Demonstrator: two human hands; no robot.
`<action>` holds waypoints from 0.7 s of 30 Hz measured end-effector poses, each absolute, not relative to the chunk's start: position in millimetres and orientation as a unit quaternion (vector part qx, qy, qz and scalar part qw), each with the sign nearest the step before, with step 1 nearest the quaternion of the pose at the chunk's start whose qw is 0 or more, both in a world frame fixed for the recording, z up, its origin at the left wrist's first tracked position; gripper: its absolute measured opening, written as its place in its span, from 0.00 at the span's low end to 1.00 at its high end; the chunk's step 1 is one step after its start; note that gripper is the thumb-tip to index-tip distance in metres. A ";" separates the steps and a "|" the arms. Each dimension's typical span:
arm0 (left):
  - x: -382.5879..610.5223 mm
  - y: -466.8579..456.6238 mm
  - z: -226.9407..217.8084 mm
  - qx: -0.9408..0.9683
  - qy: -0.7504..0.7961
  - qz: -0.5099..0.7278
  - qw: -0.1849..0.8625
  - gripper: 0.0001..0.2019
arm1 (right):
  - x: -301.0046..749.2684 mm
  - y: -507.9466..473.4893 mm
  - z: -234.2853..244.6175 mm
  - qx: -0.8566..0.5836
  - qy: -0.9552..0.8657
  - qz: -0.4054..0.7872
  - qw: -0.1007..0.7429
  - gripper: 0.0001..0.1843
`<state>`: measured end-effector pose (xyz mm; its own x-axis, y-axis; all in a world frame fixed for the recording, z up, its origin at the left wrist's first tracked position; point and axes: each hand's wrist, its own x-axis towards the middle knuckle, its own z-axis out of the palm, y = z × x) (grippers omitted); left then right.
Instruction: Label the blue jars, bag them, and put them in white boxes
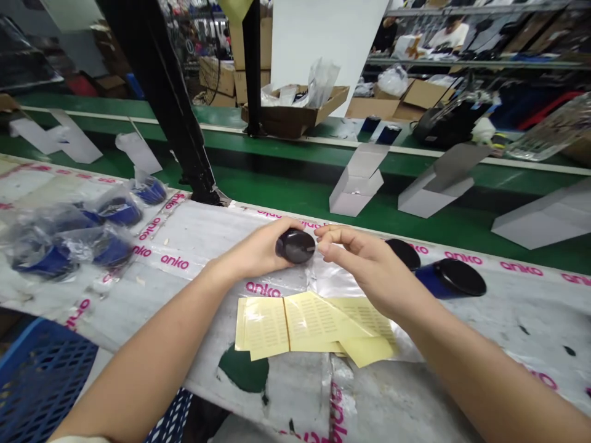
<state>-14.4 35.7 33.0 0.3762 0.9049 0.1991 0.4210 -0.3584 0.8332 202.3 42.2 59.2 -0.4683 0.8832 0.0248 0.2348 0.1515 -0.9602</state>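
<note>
My left hand (265, 249) is wrapped around a dark cylinder (298, 247), its glossy black end turned toward me. My right hand (357, 255) is beside that end, thumb and fingertips pinched together; whatever they hold is too small to make out. Below both hands lie yellow sticker sheets (311, 323) with rows of small print, overlapping one another. To the right of my right hand, a blue cylinder with a black end (457, 278) lies on the table, and another black-ended one (404, 253) is partly hidden behind my hand.
Several plastic-wrapped blue items (115, 212) sit at the left of the covered table (194, 234). Beyond it runs a green conveyor (277, 178) carrying open white boxes (355, 184). A black post (170, 104) rises at the table's far edge. A blue basket (41, 381) stands lower left.
</note>
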 end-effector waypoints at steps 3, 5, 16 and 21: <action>-8.3 35.0 30.1 0.760 0.403 0.352 0.368 0.21 | 198.4 43.3 54.4 -0.400 -0.686 0.506 0.335 0.12; -8.5 36.4 27.9 0.757 0.403 0.352 0.375 0.21 | 199.3 42.5 50.4 -0.408 -0.684 0.496 0.346 0.12; -18.5 42.0 20.6 0.743 0.434 0.344 0.375 0.29 | 212.6 45.8 49.1 -0.450 -0.639 0.514 0.354 0.12; -20.1 42.9 23.2 0.759 0.456 0.344 0.313 0.28 | 214.5 47.2 49.8 -0.439 -0.635 0.519 0.368 0.12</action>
<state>-20.1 42.9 23.2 0.3472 0.9075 0.2364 0.4758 -0.3877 0.7895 214.5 47.2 49.8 -0.3442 0.9388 0.0112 0.1758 0.0762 -0.9815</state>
